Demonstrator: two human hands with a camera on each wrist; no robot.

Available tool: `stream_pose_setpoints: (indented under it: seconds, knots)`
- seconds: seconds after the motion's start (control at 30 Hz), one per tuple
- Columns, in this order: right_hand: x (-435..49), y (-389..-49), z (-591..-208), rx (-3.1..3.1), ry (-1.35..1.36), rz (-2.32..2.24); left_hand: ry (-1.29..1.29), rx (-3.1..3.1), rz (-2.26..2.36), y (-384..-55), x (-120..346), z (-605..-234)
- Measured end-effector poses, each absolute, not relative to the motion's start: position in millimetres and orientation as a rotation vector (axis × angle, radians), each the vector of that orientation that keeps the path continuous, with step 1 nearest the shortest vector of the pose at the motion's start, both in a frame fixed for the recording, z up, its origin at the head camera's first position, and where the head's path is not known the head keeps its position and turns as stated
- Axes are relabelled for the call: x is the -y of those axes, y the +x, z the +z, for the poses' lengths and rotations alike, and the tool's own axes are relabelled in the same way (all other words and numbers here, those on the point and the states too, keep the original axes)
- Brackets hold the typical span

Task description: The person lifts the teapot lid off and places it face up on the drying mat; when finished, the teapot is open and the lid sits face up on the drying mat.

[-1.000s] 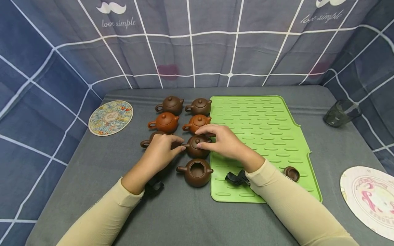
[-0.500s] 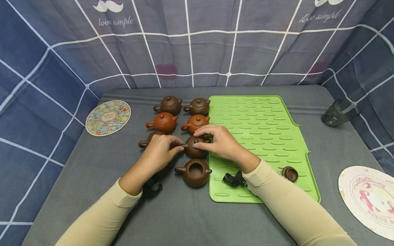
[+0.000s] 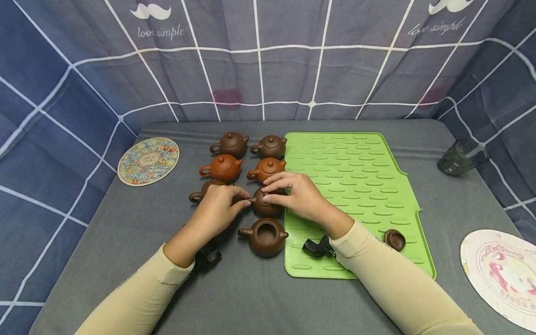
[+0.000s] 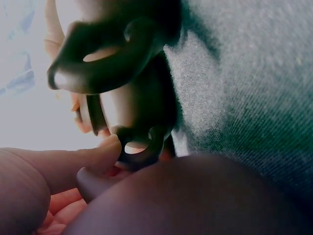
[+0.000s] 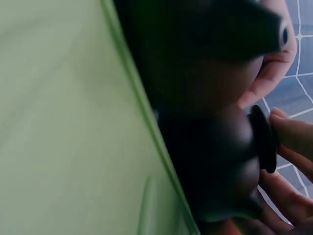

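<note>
My left hand pinches the handle of a dark brown clay teapot between thumb and fingers. Over the same pot, the right hand holds the lid, thumb on one side and fingers on the other. Directly in front sits a lidless brown teapot, its round mouth facing up. Another dark teapot is partly hidden behind the left hand. An orange-brown teapot stands just beyond the right fingers.
Farther back are an orange-brown teapot and two dark ones. A green ribbed mat lies to the right, bearing a small hollow brown piece. Around are a patterned disc, a dark glass and a white disc.
The right forefinger has lifted slightly and spread from the finger beside it over the lid. The left hand keeps its pinch on the handle; the teapots stay in place.
</note>
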State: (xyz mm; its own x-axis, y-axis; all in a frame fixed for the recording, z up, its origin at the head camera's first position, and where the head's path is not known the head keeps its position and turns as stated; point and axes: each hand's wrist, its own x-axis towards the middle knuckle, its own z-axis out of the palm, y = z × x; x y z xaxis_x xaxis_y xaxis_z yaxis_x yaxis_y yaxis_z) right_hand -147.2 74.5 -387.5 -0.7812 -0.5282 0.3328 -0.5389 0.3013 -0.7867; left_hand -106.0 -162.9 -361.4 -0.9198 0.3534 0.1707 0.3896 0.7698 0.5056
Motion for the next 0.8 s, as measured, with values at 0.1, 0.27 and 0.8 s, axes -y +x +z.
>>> stream_pose_setpoints:
  seconds: [0.1, 0.27, 0.8]
  knots:
    - [-74.2, -145.0, -384.6, 2.489, 0.991, 1.642, -0.613, 2.889, -0.856, -105.7, 163.1, -361.5]
    - [-74.6, -142.5, -381.6, 2.427, 0.9, 1.76, -0.624, 2.879, -0.858, -105.1, 163.3, -361.1]
    - [-92.0, -136.6, -372.2, 2.399, 0.776, 2.156, -0.609, 2.879, -0.858, -104.2, 163.2, -361.5]
